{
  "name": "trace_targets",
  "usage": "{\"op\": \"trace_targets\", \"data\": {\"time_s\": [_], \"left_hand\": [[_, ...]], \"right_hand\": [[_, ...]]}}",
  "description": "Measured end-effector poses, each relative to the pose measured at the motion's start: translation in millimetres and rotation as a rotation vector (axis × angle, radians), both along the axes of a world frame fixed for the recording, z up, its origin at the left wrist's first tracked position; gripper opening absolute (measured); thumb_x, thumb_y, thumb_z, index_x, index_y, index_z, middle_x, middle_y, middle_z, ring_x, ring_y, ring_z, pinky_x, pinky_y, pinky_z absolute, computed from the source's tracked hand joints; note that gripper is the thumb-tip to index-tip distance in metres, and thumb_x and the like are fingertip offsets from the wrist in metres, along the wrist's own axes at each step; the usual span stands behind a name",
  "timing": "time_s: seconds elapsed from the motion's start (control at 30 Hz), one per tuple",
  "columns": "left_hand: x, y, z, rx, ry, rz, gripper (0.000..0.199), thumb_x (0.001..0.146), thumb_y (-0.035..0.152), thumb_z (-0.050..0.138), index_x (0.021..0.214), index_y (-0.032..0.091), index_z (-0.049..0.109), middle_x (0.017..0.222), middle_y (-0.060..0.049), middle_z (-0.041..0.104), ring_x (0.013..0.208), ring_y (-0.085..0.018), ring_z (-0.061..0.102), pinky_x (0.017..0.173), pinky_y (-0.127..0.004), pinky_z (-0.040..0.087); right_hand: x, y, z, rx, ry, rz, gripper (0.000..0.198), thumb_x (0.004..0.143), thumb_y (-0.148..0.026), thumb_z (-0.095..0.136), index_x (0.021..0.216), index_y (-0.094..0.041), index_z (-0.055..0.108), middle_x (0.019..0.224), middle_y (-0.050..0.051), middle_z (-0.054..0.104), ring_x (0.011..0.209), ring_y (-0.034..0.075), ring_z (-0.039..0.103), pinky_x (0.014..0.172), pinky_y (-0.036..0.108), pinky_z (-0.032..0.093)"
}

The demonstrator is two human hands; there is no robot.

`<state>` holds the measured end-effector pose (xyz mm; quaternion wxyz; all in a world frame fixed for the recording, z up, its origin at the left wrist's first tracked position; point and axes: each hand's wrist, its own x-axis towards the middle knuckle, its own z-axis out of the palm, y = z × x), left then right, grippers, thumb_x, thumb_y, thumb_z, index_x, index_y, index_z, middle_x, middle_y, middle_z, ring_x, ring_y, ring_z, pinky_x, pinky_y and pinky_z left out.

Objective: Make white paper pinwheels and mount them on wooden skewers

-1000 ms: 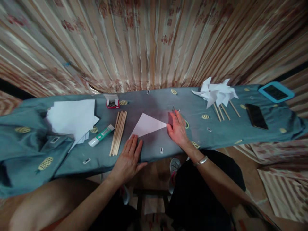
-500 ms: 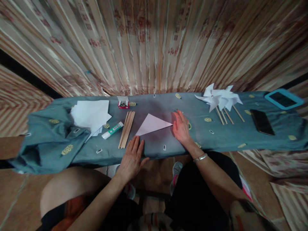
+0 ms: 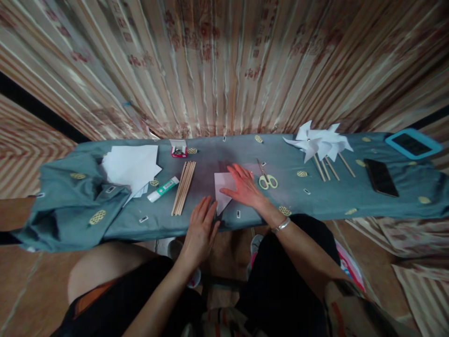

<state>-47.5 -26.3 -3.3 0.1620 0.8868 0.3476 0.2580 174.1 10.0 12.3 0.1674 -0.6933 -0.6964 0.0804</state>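
A folded sheet of white paper (image 3: pixel 221 181) lies on the cloth in front of me, its lower corner pointing my way. Across its right part rests my right hand (image 3: pixel 245 189), fingers stretched out and thumb apart, hiding much of the sheet. My left hand (image 3: pixel 199 231) is at the table's near edge, close to the paper's lower corner, with fingers extended and nothing in them. Whether its fingertips touch the paper I cannot tell. Just right of my right hand lie scissors (image 3: pixel 267 181) with pale yellow-green handles.
Left of the paper are several wooden sticks (image 3: pixel 184 188), a glue stick (image 3: pixel 163 189), a small red box (image 3: pixel 179 150) of metal pieces and a stack of white paper (image 3: pixel 132 164). To the right lie paper pinwheels (image 3: pixel 322 142), a black phone (image 3: pixel 380 177) and a blue-framed device (image 3: pixel 414 143).
The folded paper has turned, so its long point now faces differently. My right hand has moved left onto it, uncovering the scissors. My left hand has shifted slightly right and nearer to me.
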Motion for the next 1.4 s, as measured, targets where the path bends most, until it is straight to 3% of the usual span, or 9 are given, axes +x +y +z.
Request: {"op": "trace_targets", "data": {"time_s": [0.23,0.5,0.7,0.8,0.97,1.1,1.23,1.4], "left_hand": [[9,38,-24.2,-0.047,-0.042,0.093,0.043,0.094,0.023,0.039,0.137,0.015,0.044,0.145,-0.017,0.044,0.137,-0.029,0.038,0.109,-0.051,0.038],[12,35,-19.7,-0.107,-0.065,0.056,0.043,0.096,0.03,0.041,0.135,0.012,0.046,0.139,-0.017,0.051,0.137,-0.029,0.037,0.11,-0.051,0.035],[14,33,-17.1,-0.126,-0.054,0.03,0.04,0.097,0.031,0.039,0.13,0.012,0.052,0.137,-0.016,0.054,0.137,-0.03,0.037,0.109,-0.053,0.033],[14,34,-15.6,-0.14,-0.036,0.017,0.041,0.097,0.035,0.04,0.128,0.013,0.054,0.137,-0.016,0.054,0.138,-0.031,0.035,0.109,-0.054,0.032],[9,34,-6.7,-0.172,-0.056,-0.027,0.052,0.094,0.044,0.044,0.138,0.015,0.043,0.147,-0.018,0.041,0.142,-0.031,0.029,0.111,-0.054,0.031],[3,32,5.8,-0.068,-0.042,-0.159,0.07,0.087,0.052,0.054,0.144,0.016,0.033,0.154,-0.022,0.026,0.146,-0.034,0.016,0.111,-0.057,0.027],[-1,30,15.2,0.056,0.091,-0.285,0.087,0.078,0.056,0.064,0.145,0.012,0.03,0.153,-0.026,0.025,0.146,-0.038,0.013,0.111,-0.058,0.025],[-2,36,15.3,0.23,0.2,-0.234,0.06,0.086,0.024,0.059,0.142,0.018,0.038,0.151,-0.02,0.035,0.146,-0.031,0.018,0.114,-0.055,0.022]], "right_hand": [[13,9,4,-0.097,0.027,0.043,0.06,0.083,-0.051,0.062,0.13,-0.014,0.054,0.148,0.021,0.039,0.135,0.033,0.04,0.109,0.053,0.031],[20,20,10,-0.078,0.189,0.039,0.054,0.089,-0.039,0.057,0.137,-0.018,0.046,0.146,0.014,0.046,0.135,0.026,0.043,0.11,0.048,0.033],[21,22,17,-0.095,0.188,0.091,0.045,0.083,-0.03,0.064,0.126,-0.018,0.058,0.133,0.011,0.06,0.123,0.027,0.054,0.108,0.048,0.034],[24,20,20,-0.086,0.269,0.116,0.038,0.076,-0.015,0.064,0.114,-0.02,0.065,0.118,0.007,0.068,0.108,0.023,0.062,0.1,0.043,0.042],[35,11,19,-0.095,0.513,0.117,0.017,0.07,-0.005,0.059,0.073,-0.019,0.068,0.099,0.004,0.07,0.094,0.019,0.065,0.094,0.038,0.047],[45,-2,17,-0.001,0.738,0.1,0.016,0.068,-0.007,0.059,0.07,-0.02,0.068,0.111,0.004,0.067,0.109,0.019,0.062,0.104,0.04,0.041],[50,-12,17,0.085,0.988,0.091,0.013,0.07,-0.01,0.06,0.071,-0.02,0.068,0.121,0.005,0.064,0.113,0.018,0.06,0.104,0.038,0.043],[47,-16,13,0.059,1.185,0.055,0.008,0.073,-0.014,0.064,0.07,-0.021,0.066,0.123,0.004,0.064,0.115,0.018,0.061,0.106,0.04,0.042]]}}
